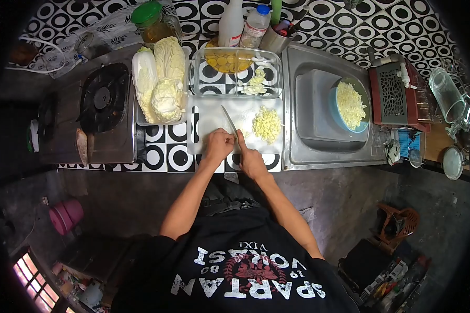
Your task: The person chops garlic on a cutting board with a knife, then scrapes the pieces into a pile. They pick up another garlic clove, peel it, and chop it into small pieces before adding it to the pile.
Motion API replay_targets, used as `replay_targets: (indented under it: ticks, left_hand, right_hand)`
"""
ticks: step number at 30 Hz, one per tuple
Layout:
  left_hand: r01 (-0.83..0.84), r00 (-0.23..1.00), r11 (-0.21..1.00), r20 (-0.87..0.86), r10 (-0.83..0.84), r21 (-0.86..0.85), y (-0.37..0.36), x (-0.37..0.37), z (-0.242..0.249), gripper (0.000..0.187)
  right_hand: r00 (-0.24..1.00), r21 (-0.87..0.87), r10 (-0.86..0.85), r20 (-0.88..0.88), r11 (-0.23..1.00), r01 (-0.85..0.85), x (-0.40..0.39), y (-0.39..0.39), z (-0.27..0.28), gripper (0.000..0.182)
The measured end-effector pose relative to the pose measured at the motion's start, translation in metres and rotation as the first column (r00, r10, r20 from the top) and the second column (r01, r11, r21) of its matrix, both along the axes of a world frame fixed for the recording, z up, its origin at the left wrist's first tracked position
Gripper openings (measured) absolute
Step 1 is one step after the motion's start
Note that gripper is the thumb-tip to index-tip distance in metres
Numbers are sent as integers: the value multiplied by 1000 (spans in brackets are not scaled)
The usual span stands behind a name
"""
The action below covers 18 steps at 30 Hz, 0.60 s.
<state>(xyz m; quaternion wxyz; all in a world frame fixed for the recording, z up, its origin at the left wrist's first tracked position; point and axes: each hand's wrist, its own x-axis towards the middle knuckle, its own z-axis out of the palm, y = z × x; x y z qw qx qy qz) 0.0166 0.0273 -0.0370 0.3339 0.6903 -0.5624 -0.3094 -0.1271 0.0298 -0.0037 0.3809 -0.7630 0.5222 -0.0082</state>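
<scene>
My right hand (253, 161) grips a kitchen knife (230, 118), its blade pointing away and to the left over a translucent white cutting board (206, 117). Close beside the blade, my left hand (219, 144) rests on the board with its fingers curled in. Whatever those fingers hold is hidden. A heap of finely chopped pale vegetable (266, 124) lies on the board's right side. Behind the board is a divided glass dish (196, 78), with pale cut pieces (256, 82) in its right compartment.
To the left, a tub holds napa cabbages (169, 99), beside a gas stove (102, 99). A sink (292, 130) on the right holds an upturned basin and a blue bowl (335, 112) of chopped pale vegetable. Bottles (256, 28) and a utensil cup (274, 41) stand behind.
</scene>
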Motion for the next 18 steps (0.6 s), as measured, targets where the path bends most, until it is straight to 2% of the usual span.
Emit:
replay_targets:
  ticks: [2,7,9,14,18]
  left_hand:
    - [-7,1000,1000,-11,7,15,1,0,-1,5]
    - [-38,999,999,-33,38,10,3,-1,-4,4]
    - [-123,983,992,-137,121,-7,4,-4,-3,9]
    - [-89,995,996,-48,89,-9,4,-3,-4,5]
    - [-89,996,996,-1,89,-16,2,-2,-4,9]
  right_hand:
    - [999,51,7,-37,999,-5,-1,-2,7,95]
    - [1000,96,-20,-2,995,20,-4,18,8,96]
    - [999,100,-33,11,994,32,-5,21,-1,96]
    - [999,-22,-54,-6,998,54,6,8,-10,95]
    - [999,49,-40,14,998,40,9,-2,9,94]
